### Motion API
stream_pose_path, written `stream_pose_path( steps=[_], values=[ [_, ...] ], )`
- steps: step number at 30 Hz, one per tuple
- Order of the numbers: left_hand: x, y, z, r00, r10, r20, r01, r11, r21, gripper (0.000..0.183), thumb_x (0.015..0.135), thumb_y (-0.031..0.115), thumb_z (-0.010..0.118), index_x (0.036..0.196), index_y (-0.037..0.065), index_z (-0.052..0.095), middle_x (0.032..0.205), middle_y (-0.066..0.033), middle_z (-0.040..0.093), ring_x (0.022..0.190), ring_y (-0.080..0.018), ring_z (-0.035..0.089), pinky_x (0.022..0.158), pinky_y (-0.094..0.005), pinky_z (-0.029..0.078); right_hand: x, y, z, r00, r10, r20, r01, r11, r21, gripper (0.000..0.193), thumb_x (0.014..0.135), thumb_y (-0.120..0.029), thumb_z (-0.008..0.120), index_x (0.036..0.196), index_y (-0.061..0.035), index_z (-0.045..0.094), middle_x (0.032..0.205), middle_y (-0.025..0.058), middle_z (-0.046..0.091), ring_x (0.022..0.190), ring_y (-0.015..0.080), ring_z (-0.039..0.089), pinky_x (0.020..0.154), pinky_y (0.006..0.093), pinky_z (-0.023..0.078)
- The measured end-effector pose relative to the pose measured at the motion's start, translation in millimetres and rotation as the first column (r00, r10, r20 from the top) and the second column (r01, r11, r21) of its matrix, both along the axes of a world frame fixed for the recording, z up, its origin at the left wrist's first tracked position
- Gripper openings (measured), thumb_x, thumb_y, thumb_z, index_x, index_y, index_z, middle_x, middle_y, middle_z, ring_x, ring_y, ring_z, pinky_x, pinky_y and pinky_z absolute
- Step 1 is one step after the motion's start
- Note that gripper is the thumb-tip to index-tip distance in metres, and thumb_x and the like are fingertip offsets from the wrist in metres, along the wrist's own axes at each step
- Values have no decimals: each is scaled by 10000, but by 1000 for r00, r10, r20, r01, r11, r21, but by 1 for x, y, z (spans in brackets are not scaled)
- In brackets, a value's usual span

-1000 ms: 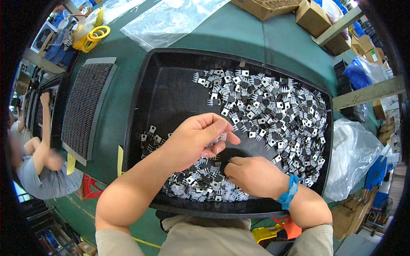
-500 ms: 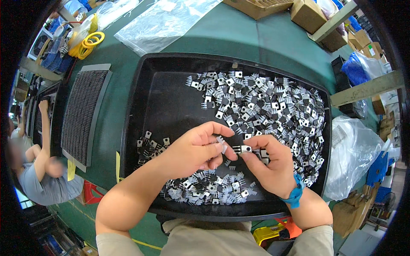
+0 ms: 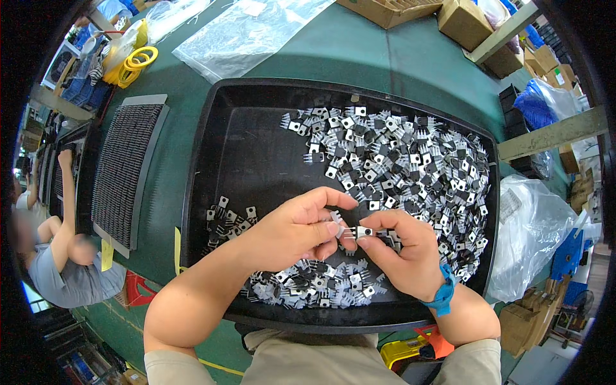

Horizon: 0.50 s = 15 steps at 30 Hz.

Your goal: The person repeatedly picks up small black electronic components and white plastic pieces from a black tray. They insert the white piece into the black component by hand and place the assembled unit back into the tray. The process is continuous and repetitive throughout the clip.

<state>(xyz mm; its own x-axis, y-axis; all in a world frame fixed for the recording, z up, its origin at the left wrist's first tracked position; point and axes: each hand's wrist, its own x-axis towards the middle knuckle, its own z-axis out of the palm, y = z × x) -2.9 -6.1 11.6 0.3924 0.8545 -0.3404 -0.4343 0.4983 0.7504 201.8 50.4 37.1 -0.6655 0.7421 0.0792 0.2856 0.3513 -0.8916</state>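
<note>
Right hand (image 3: 409, 249) pinches a chip (image 3: 364, 231) by its body, legs toward the left hand (image 3: 296, 226), which grips a white clip (image 3: 337, 219). Black tray (image 3: 256, 147) beneath both. Probably best: legs straight, level, unforced.

Electronics workshop: loose components (image 3: 417, 158), green workbench (image 3: 356, 58), cardboard boxes (image 3: 463, 29)

green tabletop (image 3: 430, 70); green floor (image 3: 221, 343) with a yellow line (image 3: 223, 367); pale beam (image 3: 552, 139) at right
</note>
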Motion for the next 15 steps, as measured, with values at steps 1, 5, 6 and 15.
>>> stream_pose_path(
  steps=[1, 5, 6, 15],
  values=[
    [-1, 0, 1, 1000, 0, 6, 0, 1000, -7, 373, 960, 106, 489, 1307, 21, 383, 932, -98, 616, 660, -78, 492, 530, -190, 374, 0, 0, 2, 1000, 8, 8, -8, 1000, -16, 147, 815, -31, 672, 957, -33, 635, 853, 88, 691, 751, 167, 675, 668, 270, 522],
    [-1, 0, 1, 999, -2, 47, 2, 1000, -14, 366, 965, 73, 457, 1316, 13, 371, 939, -124, 619, 680, -89, 501, 578, -216, 403, -1, -1, 4, 1000, 15, 4, -15, 999, -43, 135, 818, -39, 675, 947, -32, 640, 850, 89, 690, 752, 169, 676, 669, 272, 522],
    [-1, 0, 0, 998, -2, 63, 3, 1000, -9, 366, 965, 73, 456, 1316, 14, 371, 939, -124, 619, 680, -90, 501, 578, -216, 403, -1, -1, 4, 1000, 11, -5, -11, 999, -41, 133, 818, -41, 677, 945, -31, 640, 848, 88, 690, 751, 170, 676, 668, 273, 522],
    [0, -1, 1, 1000, 3, 9, -3, 1000, -7, 399, 962, 136, 502, 1324, 22, 381, 927, -74, 595, 642, -77, 486, 497, -182, 348, -2, -4, 3, 1000, -7, -14, 6, 995, -100, 120, 829, -37, 668, 945, -27, 640, 824, 86, 687, 735, 159, 671, 655, 267, 518]
  ],
)
